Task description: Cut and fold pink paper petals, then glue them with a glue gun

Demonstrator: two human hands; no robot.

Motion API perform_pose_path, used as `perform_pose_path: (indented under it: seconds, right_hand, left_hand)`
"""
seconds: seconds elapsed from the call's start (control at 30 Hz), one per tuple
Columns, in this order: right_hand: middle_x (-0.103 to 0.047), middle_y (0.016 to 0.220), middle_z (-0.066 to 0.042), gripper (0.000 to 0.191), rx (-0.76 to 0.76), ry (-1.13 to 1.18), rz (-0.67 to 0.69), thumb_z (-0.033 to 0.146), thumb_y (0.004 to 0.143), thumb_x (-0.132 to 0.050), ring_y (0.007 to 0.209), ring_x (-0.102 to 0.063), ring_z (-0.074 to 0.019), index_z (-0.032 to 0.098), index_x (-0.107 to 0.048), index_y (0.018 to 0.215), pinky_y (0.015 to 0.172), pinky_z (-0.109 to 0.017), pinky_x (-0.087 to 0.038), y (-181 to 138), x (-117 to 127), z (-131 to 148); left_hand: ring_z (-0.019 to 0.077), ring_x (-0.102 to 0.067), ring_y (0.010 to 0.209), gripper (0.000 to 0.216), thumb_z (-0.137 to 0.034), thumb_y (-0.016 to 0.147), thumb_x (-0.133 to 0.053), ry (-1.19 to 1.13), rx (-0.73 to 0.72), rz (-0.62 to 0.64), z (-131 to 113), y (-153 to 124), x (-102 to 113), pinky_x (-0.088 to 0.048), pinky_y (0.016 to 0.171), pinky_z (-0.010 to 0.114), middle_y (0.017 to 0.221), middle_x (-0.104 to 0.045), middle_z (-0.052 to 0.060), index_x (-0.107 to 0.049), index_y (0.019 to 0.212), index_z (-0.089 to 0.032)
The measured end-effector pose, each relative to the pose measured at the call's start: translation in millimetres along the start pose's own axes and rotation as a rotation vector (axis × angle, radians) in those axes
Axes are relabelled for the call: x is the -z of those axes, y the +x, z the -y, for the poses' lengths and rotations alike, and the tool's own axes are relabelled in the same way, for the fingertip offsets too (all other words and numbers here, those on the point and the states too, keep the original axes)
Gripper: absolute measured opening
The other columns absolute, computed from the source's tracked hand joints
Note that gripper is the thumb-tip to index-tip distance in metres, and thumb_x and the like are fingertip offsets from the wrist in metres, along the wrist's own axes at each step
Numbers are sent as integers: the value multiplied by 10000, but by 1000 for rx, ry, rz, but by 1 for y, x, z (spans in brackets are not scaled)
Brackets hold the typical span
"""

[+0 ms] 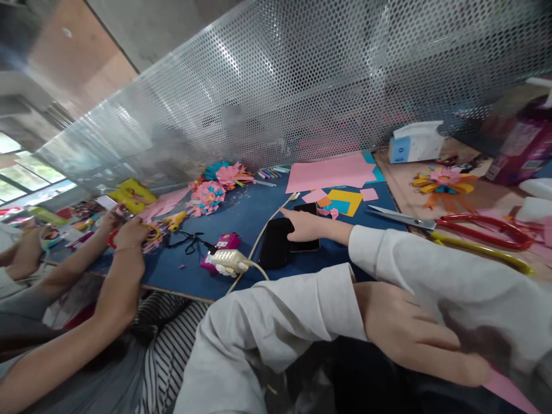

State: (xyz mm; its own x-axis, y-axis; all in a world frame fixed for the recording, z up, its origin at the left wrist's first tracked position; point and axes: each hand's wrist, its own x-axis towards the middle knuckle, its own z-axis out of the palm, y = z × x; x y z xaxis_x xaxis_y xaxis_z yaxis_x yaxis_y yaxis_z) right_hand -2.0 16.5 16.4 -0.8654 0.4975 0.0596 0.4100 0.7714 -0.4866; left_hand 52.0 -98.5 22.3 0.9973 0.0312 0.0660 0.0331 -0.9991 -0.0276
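My left hand (409, 333) reaches across the front to the lower right, its fingers closed on a sheet of pink paper (511, 392) that runs out of view. Crossing above it, my right hand (307, 225) stretches left over the blue table with its index finger extended and nothing held. Below that hand lie a black phone (274, 244) and a second dark phone (305, 246), partly covered by the hand. Small pink, orange, blue and yellow paper pieces (351, 201) lie just beyond it.
Open red-handled scissors (483, 227) lie at right, near a paper flower (444, 181) and tissue pack (414, 144). A white power strip (230, 260) and cable sit left of the phones. Another person's hands (131, 230) hold scissors at left. Perforated metal panel (276, 86) stands behind.
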Motion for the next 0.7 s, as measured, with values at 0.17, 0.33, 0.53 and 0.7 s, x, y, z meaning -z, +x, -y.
perform_pose_path:
  seconds: [0.17, 0.33, 0.53, 0.7]
  right_hand:
    - [-608, 1206, -145, 675, 125, 24, 40, 127, 795, -576, 1071, -591, -224, 73, -332, 1422, 909, -314, -465, 1, 13, -3]
    - [-619, 1159, -146, 473, 449, -280, 56, 137, 810, -621, 1023, -603, -213, 112, -540, 1276, 826, -290, -477, 9, 12, 2]
    - [-619, 1177, -126, 477, 538, -653, 131, 53, 897, -415, 1052, -598, -220, 185, -473, 1352, 809, -308, -497, 16, 6, 9]
    - [-631, 1121, -147, 548, 581, -814, 118, 20, 882, -359, 1041, -600, -262, 217, -427, 1388, 743, -349, -518, 20, 3, 15]
  left_hand:
    - [28, -638, 629, 418, -237, 938, -293, 81, -72, -154, 1, -8, -20, -470, 526, 169, 883, -718, -65, -690, 1063, -281]
    - [30, -613, 580, 421, -237, 947, -289, 78, -98, -170, 4, -7, -16, -464, 495, 155, 813, -698, -44, -696, 1043, -274]
    - [13, -552, 502, 355, -249, 919, -382, 31, -98, -119, 5, 0, 0, -414, 423, 122, 769, -676, -25, -734, 938, -292]
    - [16, -568, 520, 351, -236, 918, -388, 63, -101, -219, 7, -7, -6, -449, 473, 133, 785, -693, -31, -736, 939, -276]
